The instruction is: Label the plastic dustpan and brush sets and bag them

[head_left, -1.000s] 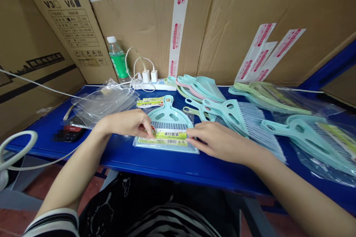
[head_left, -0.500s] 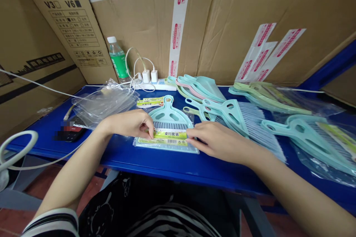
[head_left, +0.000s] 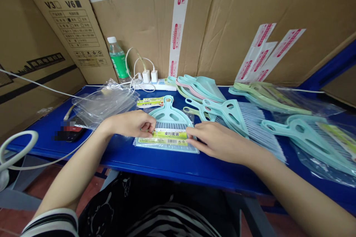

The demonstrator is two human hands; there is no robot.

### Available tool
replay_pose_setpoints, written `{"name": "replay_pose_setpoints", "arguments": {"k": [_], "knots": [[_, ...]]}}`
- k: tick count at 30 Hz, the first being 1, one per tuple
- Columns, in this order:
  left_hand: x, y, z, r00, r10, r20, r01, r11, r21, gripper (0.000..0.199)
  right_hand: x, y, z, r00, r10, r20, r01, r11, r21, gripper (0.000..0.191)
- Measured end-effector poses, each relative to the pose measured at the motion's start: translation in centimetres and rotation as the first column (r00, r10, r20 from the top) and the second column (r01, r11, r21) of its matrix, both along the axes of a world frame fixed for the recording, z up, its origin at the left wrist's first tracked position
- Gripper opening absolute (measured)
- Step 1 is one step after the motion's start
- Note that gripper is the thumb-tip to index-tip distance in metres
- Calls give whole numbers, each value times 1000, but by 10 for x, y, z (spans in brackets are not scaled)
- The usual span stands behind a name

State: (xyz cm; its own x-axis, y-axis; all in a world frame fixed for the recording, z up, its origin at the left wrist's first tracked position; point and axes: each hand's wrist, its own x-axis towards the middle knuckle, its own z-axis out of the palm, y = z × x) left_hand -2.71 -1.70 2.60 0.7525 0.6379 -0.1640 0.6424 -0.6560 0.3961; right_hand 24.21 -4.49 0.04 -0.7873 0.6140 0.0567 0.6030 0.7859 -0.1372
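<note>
Brush-and-dustpan set [head_left: 168, 112], turquoise, lies flat on the blue table [head_left: 172, 172] right in front of the person, handle pointing away, with a green and white label card [head_left: 171, 136] across its bristles. The left hand [head_left: 137, 124] has thumb and forefinger drawn together, apparently pinching the card's left end. The right hand [head_left: 214, 139] brings its thumb and forefinger to the opposite end; whether they nip the edge or merely press it, I cannot tell. Working from both ends probably keeps the card straight and level, and the table beneath takes the weight, so the fingers need little force. Clear film shows around the set (whether the card sits under it or on top is hard to make out).

Just behind the left hand lie more label cards [head_left: 150, 103], likely put there for short reaches. Farther left, clear plastic bags [head_left: 97, 105] are heaped loosely near a dark device [head_left: 73, 135]. On the other side, loose brushes [head_left: 230, 118] overlap beside the right hand, with nested dustpans [head_left: 207, 87] behind them, perhaps stacked to save room. Bagged sets [head_left: 303, 133] lie at the far right, seemingly kept apart from the loose pieces.
</note>
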Motion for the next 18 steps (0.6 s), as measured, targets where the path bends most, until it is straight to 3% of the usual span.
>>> {"name": "replay_pose_setpoints", "arguments": {"k": [18], "knots": [[1, 0, 0, 1000, -1, -4, 1, 1000, -23, 10, 1, 1, -1, 1000, 2, -8, -2, 1000, 22, 20]]}}
